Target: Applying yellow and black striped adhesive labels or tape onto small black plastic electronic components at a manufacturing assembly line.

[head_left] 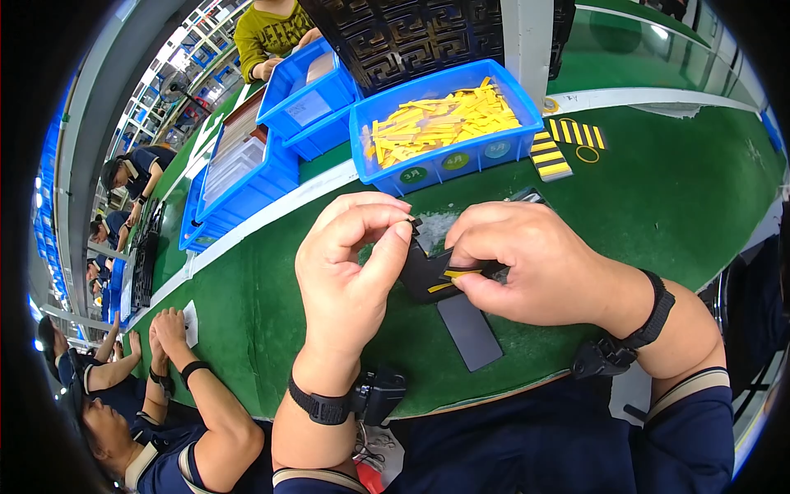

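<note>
My left hand [350, 255] is closed, thumb and forefinger pinching a small black piece [416, 225]. Whether this piece is joined to the flat black part [421, 272] just below it, I cannot tell. A short yellow strip [440, 287] shows on that black part near its lower edge. Fingers bent, my right hand [531, 259] pinches a black-and-yellow strip [462, 272] over the right side of the part. A dark grey rectangular plate [470, 333] lies flat on the green table [609, 230] below both hands. My right fingers hide some of the black part.
Beyond my hands stands a blue bin [440, 162] full of yellow strips [453, 115]. Striped yellow-and-black pieces [550, 156] and a rubber band [587, 154] lie to its right. More blue bins [247, 193] stand at the far left. Several co-workers sit along the left.
</note>
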`<state>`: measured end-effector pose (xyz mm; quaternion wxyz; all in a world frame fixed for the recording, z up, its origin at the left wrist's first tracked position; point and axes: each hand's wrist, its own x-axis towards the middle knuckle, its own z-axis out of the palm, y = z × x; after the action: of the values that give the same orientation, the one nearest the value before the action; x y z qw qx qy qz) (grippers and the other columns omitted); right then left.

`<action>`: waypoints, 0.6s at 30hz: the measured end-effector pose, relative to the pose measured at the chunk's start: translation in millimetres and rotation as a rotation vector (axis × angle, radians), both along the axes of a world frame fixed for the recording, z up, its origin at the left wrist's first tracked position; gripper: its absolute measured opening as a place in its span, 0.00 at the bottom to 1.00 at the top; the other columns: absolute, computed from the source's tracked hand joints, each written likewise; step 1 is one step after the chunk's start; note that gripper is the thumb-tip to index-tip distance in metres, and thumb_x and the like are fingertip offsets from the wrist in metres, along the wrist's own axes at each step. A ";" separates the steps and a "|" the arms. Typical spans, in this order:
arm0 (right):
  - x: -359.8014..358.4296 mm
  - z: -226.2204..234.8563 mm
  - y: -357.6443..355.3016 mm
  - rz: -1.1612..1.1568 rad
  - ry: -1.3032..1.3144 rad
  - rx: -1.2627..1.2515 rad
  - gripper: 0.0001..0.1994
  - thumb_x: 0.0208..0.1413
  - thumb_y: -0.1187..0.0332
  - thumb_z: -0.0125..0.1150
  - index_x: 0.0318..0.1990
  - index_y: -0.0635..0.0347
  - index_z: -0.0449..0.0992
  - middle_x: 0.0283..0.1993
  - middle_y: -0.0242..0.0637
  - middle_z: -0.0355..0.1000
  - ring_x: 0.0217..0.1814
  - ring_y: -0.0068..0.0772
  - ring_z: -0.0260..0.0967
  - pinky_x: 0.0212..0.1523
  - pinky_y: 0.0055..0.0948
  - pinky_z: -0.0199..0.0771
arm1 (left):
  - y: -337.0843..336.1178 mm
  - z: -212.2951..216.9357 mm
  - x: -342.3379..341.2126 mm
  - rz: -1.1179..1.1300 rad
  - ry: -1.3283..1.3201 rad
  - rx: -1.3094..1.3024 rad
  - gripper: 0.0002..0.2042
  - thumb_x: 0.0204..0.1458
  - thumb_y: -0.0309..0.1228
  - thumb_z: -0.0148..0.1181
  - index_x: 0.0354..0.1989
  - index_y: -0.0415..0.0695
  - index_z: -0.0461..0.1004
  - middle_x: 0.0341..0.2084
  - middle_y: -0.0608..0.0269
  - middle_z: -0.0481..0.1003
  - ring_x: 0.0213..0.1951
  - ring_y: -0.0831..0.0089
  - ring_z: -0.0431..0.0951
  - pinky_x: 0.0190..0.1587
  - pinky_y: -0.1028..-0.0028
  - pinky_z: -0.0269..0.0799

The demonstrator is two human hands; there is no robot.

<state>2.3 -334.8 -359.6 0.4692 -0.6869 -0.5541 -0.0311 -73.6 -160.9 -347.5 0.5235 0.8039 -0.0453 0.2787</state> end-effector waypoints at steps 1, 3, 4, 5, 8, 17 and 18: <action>-0.2 0.2 0.1 0.001 -0.006 0.011 0.04 0.37 0.75 0.58 0.21 0.65 0.70 0.24 0.41 0.67 0.28 0.44 0.67 0.29 0.38 0.68 | -0.1 -0.2 0.2 -0.015 -0.008 -0.017 0.02 0.46 0.19 0.58 0.29 0.36 0.75 0.32 0.60 0.74 0.32 0.78 0.74 0.34 0.80 0.71; -1.7 0.9 0.4 -0.005 0.000 0.010 0.04 0.37 0.75 0.58 0.21 0.65 0.70 0.24 0.41 0.67 0.28 0.44 0.67 0.29 0.38 0.68 | -0.6 0.3 -0.5 -0.018 -0.002 -0.028 0.02 0.46 0.19 0.58 0.29 0.36 0.75 0.32 0.60 0.74 0.33 0.79 0.73 0.34 0.80 0.70; -2.7 1.1 0.6 -0.011 0.006 0.008 0.04 0.36 0.75 0.58 0.21 0.65 0.70 0.24 0.41 0.67 0.28 0.44 0.67 0.29 0.38 0.68 | -0.8 0.5 -0.8 -0.022 0.004 -0.039 0.02 0.47 0.19 0.58 0.29 0.35 0.75 0.32 0.60 0.74 0.33 0.79 0.73 0.34 0.80 0.70; -3.6 0.1 1.3 -0.011 0.005 0.008 0.04 0.36 0.75 0.58 0.21 0.65 0.70 0.24 0.41 0.67 0.28 0.44 0.67 0.29 0.38 0.68 | -0.6 0.0 -0.3 -0.022 0.003 -0.039 0.02 0.47 0.19 0.58 0.29 0.35 0.75 0.32 0.60 0.74 0.33 0.79 0.73 0.34 0.80 0.70; -4.0 -3.0 2.8 -0.055 0.031 0.093 0.04 0.37 0.76 0.59 0.22 0.65 0.70 0.24 0.40 0.68 0.28 0.44 0.67 0.29 0.37 0.69 | -1.0 -1.9 1.4 -0.070 0.067 -0.162 0.05 0.48 0.19 0.57 0.34 0.36 0.73 0.33 0.63 0.73 0.33 0.81 0.73 0.36 0.81 0.69; 7.7 -2.8 -0.4 -0.200 0.272 0.194 0.05 0.44 0.77 0.61 0.27 0.66 0.71 0.40 0.38 0.73 0.39 0.28 0.69 0.40 0.27 0.69 | 73.8 14.4 1.5 0.174 0.328 -0.083 0.15 0.49 0.23 0.57 0.47 0.39 0.66 0.25 0.69 0.72 0.28 0.82 0.71 0.33 0.82 0.67; 7.3 -0.1 0.0 -0.190 0.294 0.149 0.04 0.46 0.77 0.60 0.27 0.67 0.70 0.39 0.36 0.72 0.38 0.23 0.68 0.40 0.25 0.69 | 104.3 12.4 -4.0 0.273 0.425 0.078 0.15 0.48 0.24 0.57 0.45 0.39 0.67 0.25 0.67 0.72 0.28 0.82 0.71 0.33 0.82 0.67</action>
<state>9.6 -334.8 -359.8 0.5896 -0.6968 -0.4083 -0.0156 -77.6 -56.6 -335.1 0.4474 0.8626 0.1640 0.1698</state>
